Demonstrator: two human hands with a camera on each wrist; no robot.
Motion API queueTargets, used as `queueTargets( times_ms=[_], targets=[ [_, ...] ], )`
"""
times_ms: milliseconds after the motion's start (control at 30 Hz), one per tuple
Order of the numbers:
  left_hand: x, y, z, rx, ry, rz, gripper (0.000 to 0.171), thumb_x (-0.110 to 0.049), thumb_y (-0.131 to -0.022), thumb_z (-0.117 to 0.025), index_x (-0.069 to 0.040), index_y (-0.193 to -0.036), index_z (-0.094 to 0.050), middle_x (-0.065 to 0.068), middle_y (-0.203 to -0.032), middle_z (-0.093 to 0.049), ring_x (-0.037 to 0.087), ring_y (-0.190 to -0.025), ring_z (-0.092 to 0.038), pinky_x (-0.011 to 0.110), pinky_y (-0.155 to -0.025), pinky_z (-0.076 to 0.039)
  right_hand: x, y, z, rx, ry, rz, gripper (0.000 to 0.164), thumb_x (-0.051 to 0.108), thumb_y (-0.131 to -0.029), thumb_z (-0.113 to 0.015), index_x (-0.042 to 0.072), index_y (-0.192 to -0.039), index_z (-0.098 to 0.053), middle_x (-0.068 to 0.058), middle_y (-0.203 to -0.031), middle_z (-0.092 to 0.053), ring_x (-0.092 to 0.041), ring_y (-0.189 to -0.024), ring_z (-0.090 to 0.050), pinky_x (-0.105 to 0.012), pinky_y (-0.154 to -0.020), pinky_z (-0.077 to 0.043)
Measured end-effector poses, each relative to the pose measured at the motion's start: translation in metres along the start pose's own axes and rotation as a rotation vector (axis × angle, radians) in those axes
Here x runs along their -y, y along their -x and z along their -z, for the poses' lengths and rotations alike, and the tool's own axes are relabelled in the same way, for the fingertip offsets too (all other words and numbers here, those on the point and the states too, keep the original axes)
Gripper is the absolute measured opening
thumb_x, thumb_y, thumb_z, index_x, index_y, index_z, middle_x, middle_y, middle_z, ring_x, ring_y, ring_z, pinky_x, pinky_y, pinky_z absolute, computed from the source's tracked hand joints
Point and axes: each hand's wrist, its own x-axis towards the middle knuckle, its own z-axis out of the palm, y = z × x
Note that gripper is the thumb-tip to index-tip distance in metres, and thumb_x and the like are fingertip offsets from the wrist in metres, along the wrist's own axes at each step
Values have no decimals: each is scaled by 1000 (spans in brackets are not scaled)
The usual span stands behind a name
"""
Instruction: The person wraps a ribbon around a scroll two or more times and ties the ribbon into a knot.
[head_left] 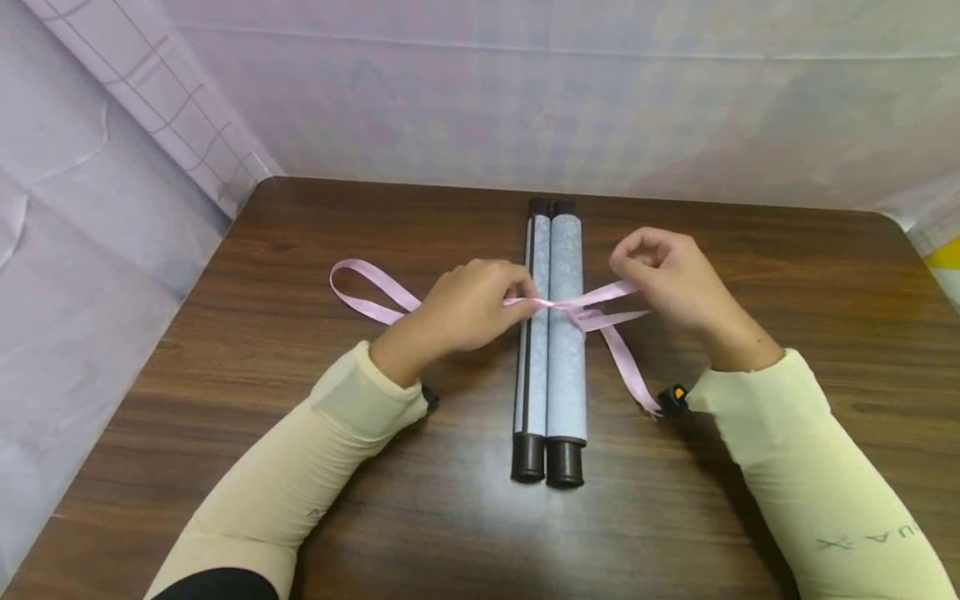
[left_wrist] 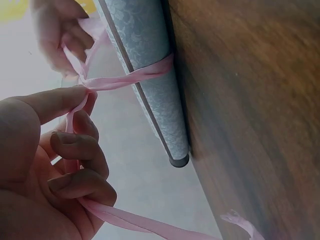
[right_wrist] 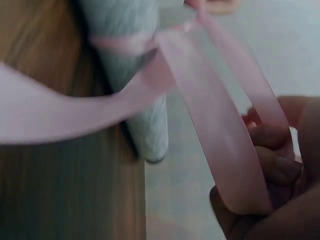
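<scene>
Two pale blue patterned rolls with dark brown end caps, a left roll (head_left: 538, 375) and a right roll (head_left: 567, 375), lie side by side like a rolled-up scroll. A pink ribbon (head_left: 603, 294) goes round their middle and crosses over itself there. My left hand (head_left: 468, 304) pinches the ribbon (left_wrist: 120, 81) near the crossing, thumb against forefinger; a strand also runs through its other, curled fingers. To the right of the rolls, my right hand (head_left: 678, 279) holds a loop of ribbon (right_wrist: 210, 110) in curled fingers (right_wrist: 282, 170).
The rolls lie on a brown wooden table (head_left: 420, 517). A ribbon loop (head_left: 367, 268) extends left past the left hand, and a frayed ribbon tail (head_left: 626, 367) trails to the right. Behind the table hangs a pale checked cloth (head_left: 525, 108).
</scene>
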Motion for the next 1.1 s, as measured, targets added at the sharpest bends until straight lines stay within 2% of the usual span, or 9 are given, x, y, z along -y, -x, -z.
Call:
queueTargets(
  times_ms=[67, 133, 300, 433, 533, 733, 967, 1100],
  targets=[
    [0, 0, 1, 3, 5, 2, 11, -37, -90, -61, -26, -88, -65, -5, -71, -57, 12, -57, -49, 29, -47, -40, -3, -1, 3, 21, 135, 5, 22, 28, -91, -58, 9, -85, -68, 2, -55, -54, -15, -51, -43, -29, -43, -37],
    [0, 0, 1, 2, 5, 4, 10, -35, -90, -61, -26, -88, -65, -6, -72, -57, 12, -59, -50, 29, -49, -41, -6, -2, 7, 58, 216, 8, 30, 32, -91, -58, 7, -77, -70, 0, -55, -53, -17, -54, -43, -31, -45, -37],
    [0, 0, 2, 6, 1, 4, 10, -33, -90, -61, -24, -88, -65, -7, -75, -58, 11, -61, -51, 28, -51, -43, -13, -2, 17, 187, 306, -36, 52, 43, -91, -54, 5, -56, -61, 5, -44, -40, -13, -44, -37, -28, -41, -33],
    [0, 0, 3, 7, 4, 6, 10, -33, -90, -61, -25, -88, -65, -6, -73, -58, 12, -60, -51, 28, -50, -42, -17, -1, 25, 247, 356, -62, 57, 48, -91, -52, 10, -49, -52, 7, -42, -35, -11, -41, -32, -27, -41, -30],
    [1, 0, 3, 7, 2, 11, 9, -33, -90, -61, -25, -88, -65, -6, -73, -58, 12, -60, -50, 28, -49, -42, -19, -1, 30, 228, 376, -62, 55, 48, -91, -53, 10, -50, -49, 6, -44, -35, -13, -44, -35, -28, -44, -31],
    [2, -1, 3, 7, -7, 10, 10, -32, -90, -61, -24, -87, -65, -6, -74, -58, 12, -61, -51, 28, -49, -43, -23, -1, 37, 116, 432, -35, 53, 41, -89, -55, 9, -51, -40, 5, -43, -30, -15, -44, -31, -31, -44, -28],
    [1, 1, 3, 7, -25, 20, 11, -33, -91, -60, -24, -88, -65, -7, -75, -58, 12, -62, -51, 30, -51, -43, -27, 0, 40, 140, 559, -137, 56, 52, -89, -51, 12, -52, -37, 5, -44, -30, -13, -41, -28, -26, -36, -24],
    [1, 1, 3, 10, -33, 21, 10, -33, -91, -60, -24, -87, -65, -7, -76, -58, 12, -63, -51, 30, -52, -44, -28, 3, 43, 148, 642, -162, 57, 54, -89, -49, 13, -52, -36, 5, -45, -29, -13, -42, -30, -26, -35, -23]
  ],
)
